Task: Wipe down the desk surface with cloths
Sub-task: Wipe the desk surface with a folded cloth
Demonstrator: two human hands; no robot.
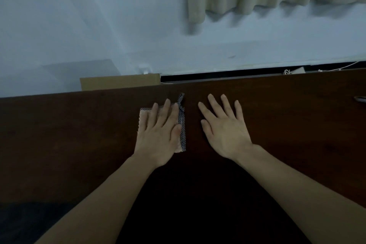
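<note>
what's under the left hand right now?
A pale cloth with a dark patterned trim lies flat on the dark desk, pressed by the left hand with straight fingers. The cloth's middle is covered by the hand. The right hand has no cloth showing under it.

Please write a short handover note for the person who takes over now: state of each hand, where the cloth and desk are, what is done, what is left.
Left hand: open, pressed flat on the cloth, fingers straight.
Right hand: open, fingers spread, holds nothing; whether it touches the desk I cannot tell.
Cloth: one only in view, pale with a dark patterned edge, lying flat on the desk near its far edge, about mid-width.
Done: cannot be judged; the dark wood shows no wet trace.
Left: probably most of the surface, on both sides of the hands. A small dark thing lies at the right edge; likely move it or wipe around it.
</note>
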